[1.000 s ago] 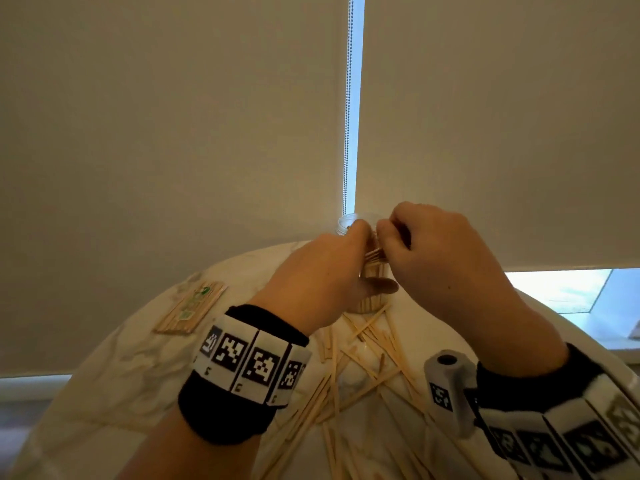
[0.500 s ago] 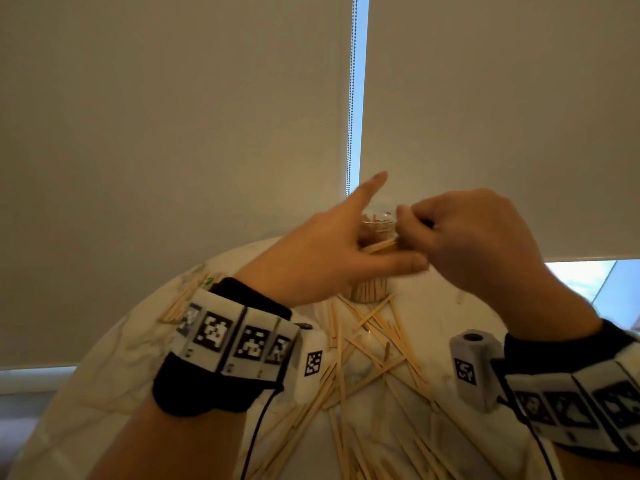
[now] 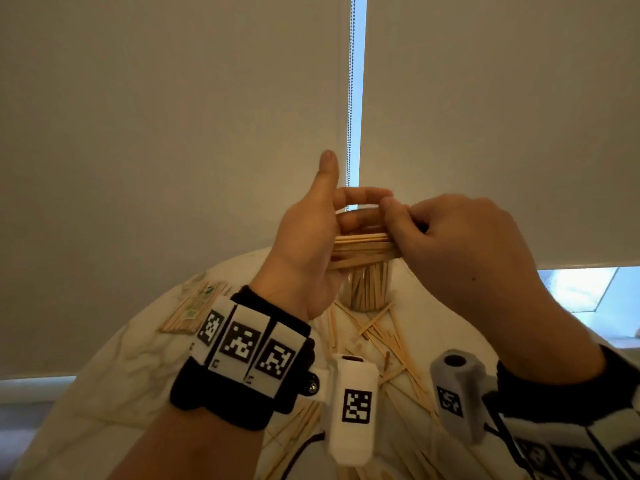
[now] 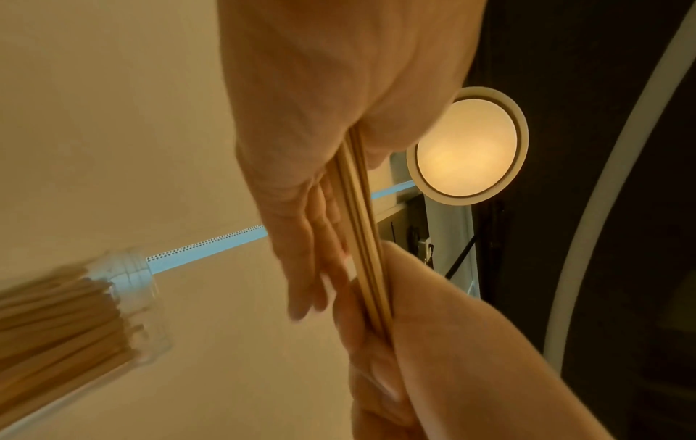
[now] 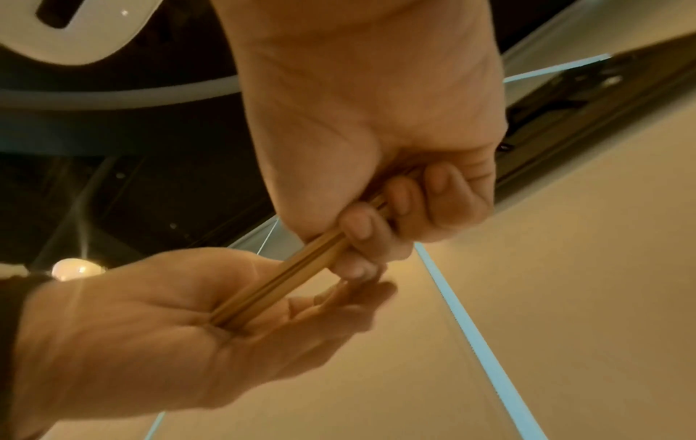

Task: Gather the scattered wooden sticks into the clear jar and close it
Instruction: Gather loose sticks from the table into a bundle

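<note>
My right hand (image 3: 405, 230) grips a bundle of wooden sticks (image 3: 363, 251) and holds it level in the air, above and in front of the clear jar (image 3: 367, 289). My left hand (image 3: 329, 206) is open with its thumb up, and its palm presses flat against the bundle's left ends. The jar stands upright on the table, packed with sticks, and its mouth is hidden behind the hands. In the left wrist view the sticks (image 4: 361, 238) run from the palm to the right hand (image 4: 433, 342), with the jar (image 4: 75, 321) at the left. The right wrist view shows the right hand's fingers (image 5: 376, 226) curled round the sticks (image 5: 293, 274). No lid is in view.
Several loose sticks (image 3: 381, 337) lie scattered on the round marble table (image 3: 121, 375) in front of the jar. A wrapped packet of sticks (image 3: 194, 306) lies at the table's far left. Roller blinds hang close behind the table.
Both hands rose from the jar's mouth. The left hand turned from a pointing index finger to an upright open palm. The bundle now lies level and butts against that palm.
</note>
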A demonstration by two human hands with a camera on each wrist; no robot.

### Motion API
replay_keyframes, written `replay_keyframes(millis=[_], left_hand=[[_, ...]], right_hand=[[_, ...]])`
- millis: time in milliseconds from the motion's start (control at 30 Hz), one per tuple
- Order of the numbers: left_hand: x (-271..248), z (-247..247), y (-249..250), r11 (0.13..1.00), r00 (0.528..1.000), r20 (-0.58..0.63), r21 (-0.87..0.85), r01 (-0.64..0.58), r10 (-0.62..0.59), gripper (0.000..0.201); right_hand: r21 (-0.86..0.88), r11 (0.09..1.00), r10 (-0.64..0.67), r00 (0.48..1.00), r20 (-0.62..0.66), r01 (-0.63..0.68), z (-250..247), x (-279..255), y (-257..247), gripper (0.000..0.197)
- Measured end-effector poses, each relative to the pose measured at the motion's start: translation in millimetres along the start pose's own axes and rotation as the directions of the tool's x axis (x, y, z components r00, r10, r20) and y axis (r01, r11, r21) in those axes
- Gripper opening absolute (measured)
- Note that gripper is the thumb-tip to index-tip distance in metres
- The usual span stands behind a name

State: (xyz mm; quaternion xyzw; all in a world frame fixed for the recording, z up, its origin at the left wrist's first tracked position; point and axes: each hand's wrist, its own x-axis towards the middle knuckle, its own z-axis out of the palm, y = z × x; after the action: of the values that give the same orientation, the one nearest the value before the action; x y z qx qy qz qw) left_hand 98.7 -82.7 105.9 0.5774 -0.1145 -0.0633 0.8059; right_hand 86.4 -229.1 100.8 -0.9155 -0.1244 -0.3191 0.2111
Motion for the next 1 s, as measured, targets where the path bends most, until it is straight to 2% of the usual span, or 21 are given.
replay_keyframes(millis=[100, 167, 233, 333, 433, 500, 567, 667, 767, 833, 900, 1000], left_hand=[[-3, -4, 3, 0.944, 0.986, 0.098, 0.316, 0.098, -0.135, 0.062], [-3, -6, 2, 0.869, 0.985, 0.123, 0.493, 0.045, -0.121, 0.057], [1, -12, -1, 0.844, 0.993, 0.105, 0.535, -0.015, -0.049, 0.052], [8, -22, -2, 0.866, 0.999, 0.036, 0.498, -0.03, 0.014, 0.046], [12, -27, -4, 0.886, 0.999, 0.038, 0.463, -0.006, -0.013, 0.045], [14, -29, -6, 0.892, 0.999, 0.049, 0.453, -0.006, -0.018, 0.044], [18, -32, -7, 0.894, 0.999, 0.037, 0.449, -0.013, -0.005, 0.042], [23, -37, -12, 0.913, 1.0, -0.012, 0.408, -0.001, 0.006, 0.04], [27, -37, -20, 0.942, 0.999, -0.004, 0.333, 0.039, -0.04, 0.037], [31, -34, -27, 0.955, 0.999, 0.004, 0.293, 0.048, -0.051, 0.039], [36, -34, -31, 0.969, 0.999, -0.041, 0.243, 0.037, -0.028, 0.047], [44, -45, -40, 0.985, 0.982, -0.187, 0.172, -0.005, 0.038, 0.049]], right_hand=[[0.002, 1.0, -0.008, 1.0, -0.017, 0.008, -8, 2, 8, 0.052], [0.044, 0.999, -0.013, 1.0, 0.013, 0.012, -11, 3, 12, 0.045], [0.094, 0.995, -0.042, 0.999, 0.018, 0.041, -13, 4, 16, 0.039], [0.052, 0.995, -0.08, 0.997, -0.019, 0.08, -14, 7, 21, 0.039], [-0.043, 0.991, -0.129, 0.99, -0.051, 0.127, -5, 7, 22, 0.053], [-0.025, 0.99, -0.139, 0.987, -0.079, 0.138, 1, 9, 22, 0.059], [0.131, 0.986, -0.104, 0.995, -0.009, 0.104, 4, 12, 26, 0.058], [0.408, 0.912, -0.114, 0.982, 0.15, 0.044, 2, 13, 31, 0.05], [0.485, 0.874, -0.126, 0.973, 0.193, 0.017, 6, 15, 36, 0.036], [0.505, 0.862, -0.085, 0.972, 0.221, -0.04, 5, 17, 40, 0.028], [0.472, 0.878, -0.026, 0.976, 0.217, -0.082, -3, 19, 47, 0.025], [0.401, 0.904, 0.123, 0.988, 0.088, -0.149, -17, 20, 63, 0.026]])
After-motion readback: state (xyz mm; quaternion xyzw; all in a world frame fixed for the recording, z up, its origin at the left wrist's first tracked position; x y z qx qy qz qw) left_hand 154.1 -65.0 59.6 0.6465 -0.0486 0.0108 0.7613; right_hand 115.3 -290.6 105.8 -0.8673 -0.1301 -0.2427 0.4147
